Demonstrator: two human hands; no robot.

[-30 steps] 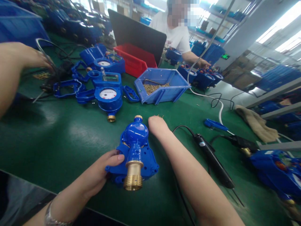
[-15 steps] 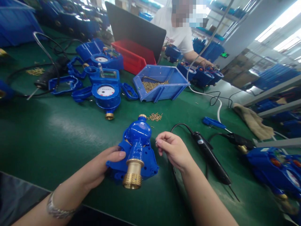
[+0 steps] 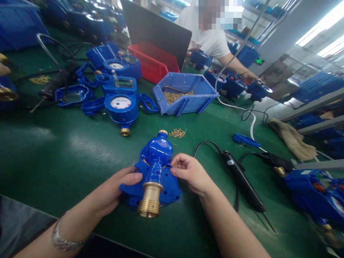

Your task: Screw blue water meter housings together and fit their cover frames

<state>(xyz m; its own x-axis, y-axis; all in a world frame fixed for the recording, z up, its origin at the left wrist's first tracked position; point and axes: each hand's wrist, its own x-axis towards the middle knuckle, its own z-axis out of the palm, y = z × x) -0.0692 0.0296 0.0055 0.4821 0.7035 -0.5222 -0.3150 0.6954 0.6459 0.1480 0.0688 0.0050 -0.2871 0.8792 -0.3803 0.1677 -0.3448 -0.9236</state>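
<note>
A blue water meter point(image 3: 159, 152) lies upside down in front of me, its threaded brass pipe end point(image 3: 149, 208) pointing towards me. My left hand point(image 3: 122, 184) grips the left side of its blue plastic housing, thumb on top. My right hand point(image 3: 188, 172) is closed in a pinch at the housing's right side, its fingertips touching near the rounded body. Whatever is between those fingertips is too small to make out. Just beyond the meter is a small pile of brass screws point(image 3: 178, 133). To the right of my right hand lies a black electric screwdriver point(image 3: 242, 181).
Behind the screws stands a blue bin point(image 3: 188, 102) holding more screws, with a red bin point(image 3: 150, 61) behind it. Another meter point(image 3: 121, 104) stands at left among loose blue covers point(image 3: 72, 96). More meters point(image 3: 314, 190) crowd the right. A co-worker point(image 3: 209, 39) handles meters across the table.
My right hand has moved left, from beside the meter to its housing, still pinched. My left hand keeps its hold. The co-worker's arm has reached farther right.
</note>
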